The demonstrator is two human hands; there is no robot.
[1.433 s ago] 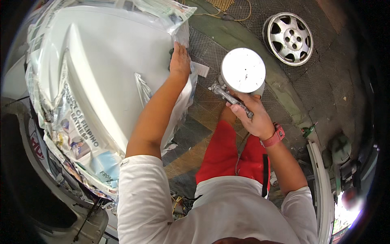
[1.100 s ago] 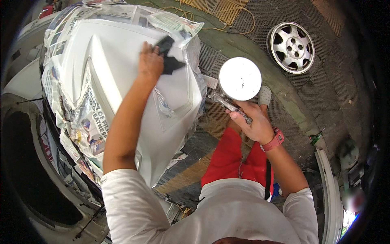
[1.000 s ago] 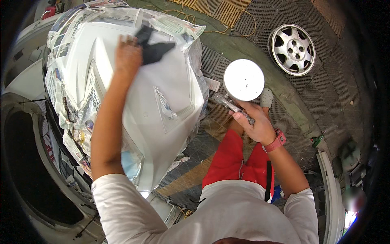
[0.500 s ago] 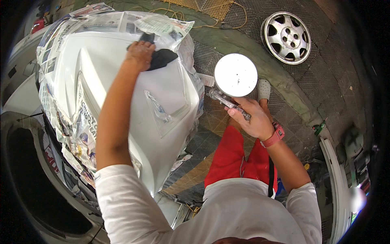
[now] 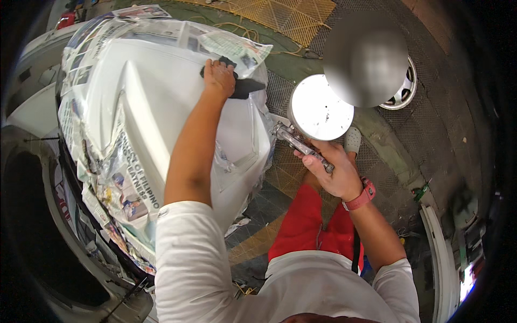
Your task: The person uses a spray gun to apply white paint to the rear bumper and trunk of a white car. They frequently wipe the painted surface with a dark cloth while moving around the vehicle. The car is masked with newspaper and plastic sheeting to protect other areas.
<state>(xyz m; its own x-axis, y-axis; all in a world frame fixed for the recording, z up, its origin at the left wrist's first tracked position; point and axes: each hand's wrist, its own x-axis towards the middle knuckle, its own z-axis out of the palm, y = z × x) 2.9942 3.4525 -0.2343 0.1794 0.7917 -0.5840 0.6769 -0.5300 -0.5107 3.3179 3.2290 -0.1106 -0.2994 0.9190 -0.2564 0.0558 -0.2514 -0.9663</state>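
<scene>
My left hand [image 5: 219, 78] presses a black cloth [image 5: 249, 88] onto the upper right part of a glossy white car panel [image 5: 167, 81], with the fingers bent over the bunched cloth. Part of the cloth trails flat toward the panel's right edge. In my right hand [image 5: 340, 171] is a metal spray gun [image 5: 304, 144], gripped by its handle beside the panel. A round white cup [image 5: 318, 110] sits on top of the gun. Newspaper sheets [image 5: 134, 185] and clear plastic mask the panel's borders.
An alloy wheel [image 5: 407, 89] lies on the matted floor at the far right, partly hidden by a blurred patch. A yellow hose [image 5: 239, 29] runs along the far floor. A dark-lined car opening [image 5: 40, 215] is at left. A long pale panel [image 5: 437, 253] stands at lower right.
My left hand and the cloth have shifted right in the picture, as has the masked panel. The spray gun's cup sits slightly lower and further right. A blurred patch now covers part of the wheel.
</scene>
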